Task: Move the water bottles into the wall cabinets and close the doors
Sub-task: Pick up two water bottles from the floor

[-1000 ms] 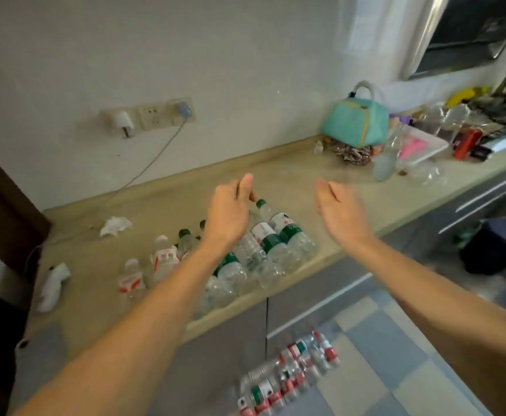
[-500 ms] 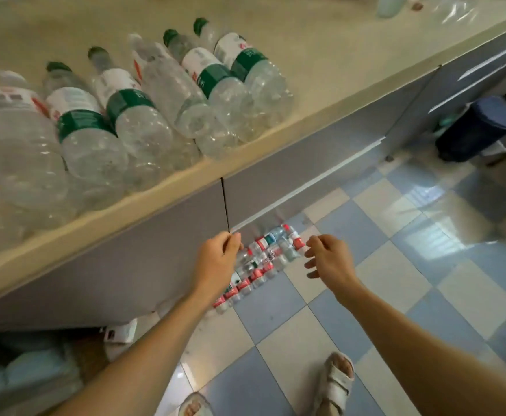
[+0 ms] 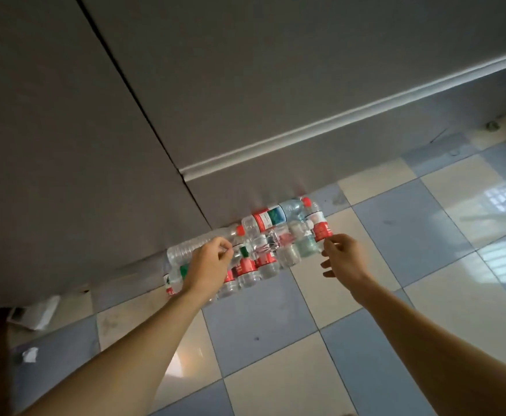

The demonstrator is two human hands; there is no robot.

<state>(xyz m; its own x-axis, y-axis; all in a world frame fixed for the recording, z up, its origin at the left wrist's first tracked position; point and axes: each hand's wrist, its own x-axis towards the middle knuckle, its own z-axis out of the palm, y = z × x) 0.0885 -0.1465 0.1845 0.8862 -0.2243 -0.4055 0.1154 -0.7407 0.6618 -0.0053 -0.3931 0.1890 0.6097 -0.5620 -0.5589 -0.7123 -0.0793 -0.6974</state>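
Floor tiles (image 3: 254, 325) bear bottles (image 3: 269, 244) between both hands' (image 3: 211, 262) grips.

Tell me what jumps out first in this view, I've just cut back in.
A cluster of water bottles with red and green labels lies on the checkered floor tiles, against the foot of the grey base cabinet. Both hands reach down to it: the left hand at the cluster's left end, the right hand at its right end by a red-labelled bottle. Whether either has a grip yet is unclear.
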